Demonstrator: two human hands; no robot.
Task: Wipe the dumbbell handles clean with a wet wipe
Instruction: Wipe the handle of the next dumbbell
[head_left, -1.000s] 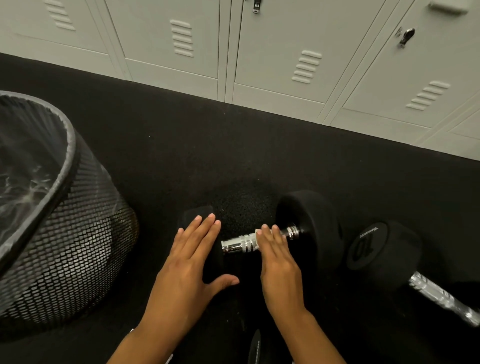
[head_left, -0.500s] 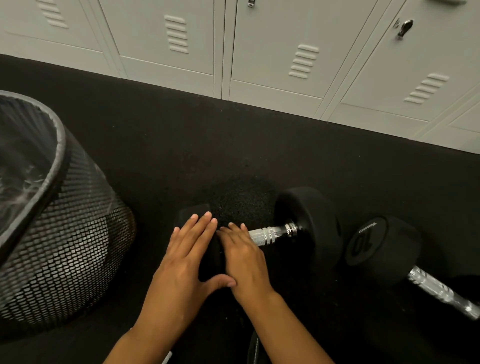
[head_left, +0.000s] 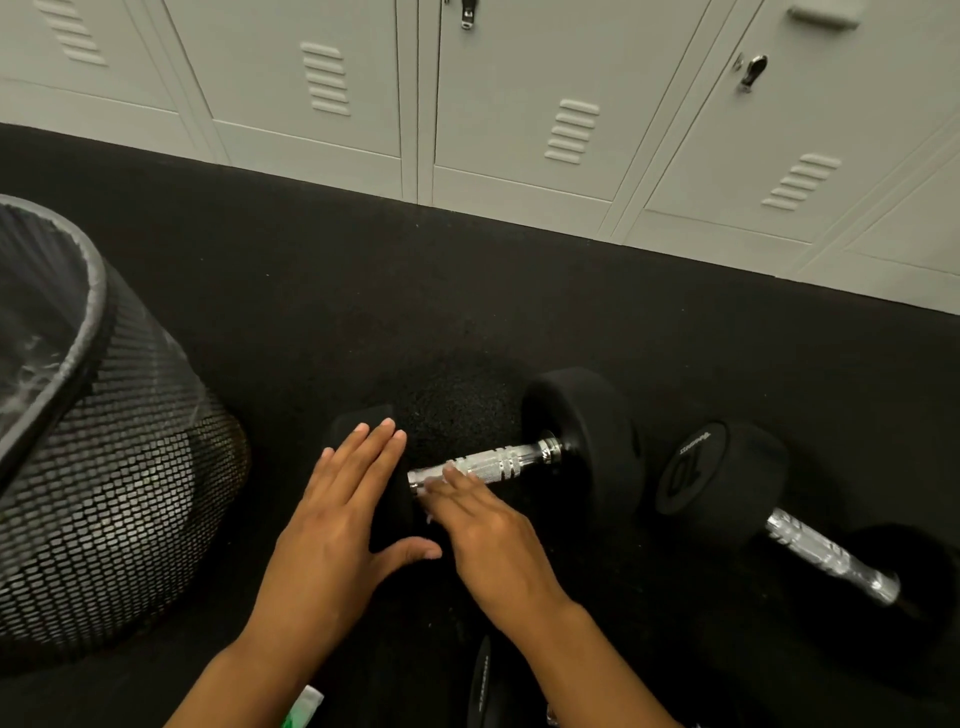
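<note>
Black rubber floor (head_left: 467, 291) below, pale lockers (head_left: 519, 104) behind, mesh bin (head_left: 114, 499) off to the left. Left hand (head_left: 332, 525) lying flat, fingers straight, pressing the near weight end of the dumbbell (head_left: 582, 441) to hold it in place. Right hand (head_left: 483, 525) flat too, fingers pushing a white wet wipe (head_left: 430, 493) against the shiny handle (head_left: 488, 465), at its left end. Could roll away if the left hand lets up. Could lose the wipe, since nothing pinches it. Second dumbbell (head_left: 722, 473) waiting just to the right, untouched.
</note>
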